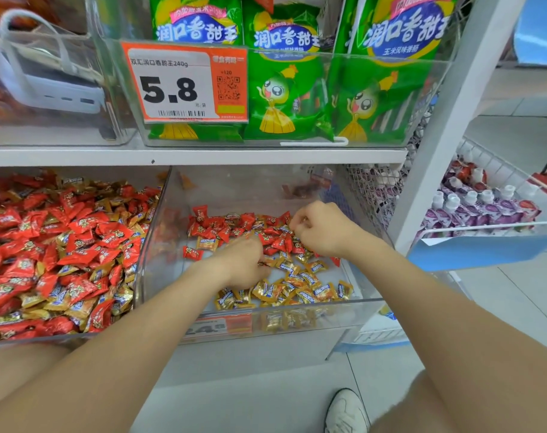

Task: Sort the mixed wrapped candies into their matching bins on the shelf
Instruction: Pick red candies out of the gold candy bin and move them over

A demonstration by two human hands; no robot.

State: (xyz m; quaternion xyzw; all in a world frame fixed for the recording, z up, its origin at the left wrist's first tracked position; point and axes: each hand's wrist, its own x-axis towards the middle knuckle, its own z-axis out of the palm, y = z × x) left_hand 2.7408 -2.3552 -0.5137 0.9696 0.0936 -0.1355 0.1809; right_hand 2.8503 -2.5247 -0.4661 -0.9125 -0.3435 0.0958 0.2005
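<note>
Both hands reach into a clear plastic bin (364,303) on the lower shelf. Red wrapped candies (227,226) lie towards its back, and gold wrapped candies (300,287) lie towards its front. My left hand (242,264) is palm down with curled fingers among the gold candies; what it grips is hidden. My right hand (320,228) hovers over the red candies with fingertips pinched together on something small and gold, seemingly a candy. To the left, a second clear bin (142,245) is heaped with mixed red and gold candies (56,254).
The upper shelf (188,156) holds a clear bin of green snack bags (284,98) with an orange 5.8 price tag (184,84). A white shelf post (447,129) stands at right, beyond it a wire basket of purple pouches (484,207). My white shoe (345,412) is on the floor.
</note>
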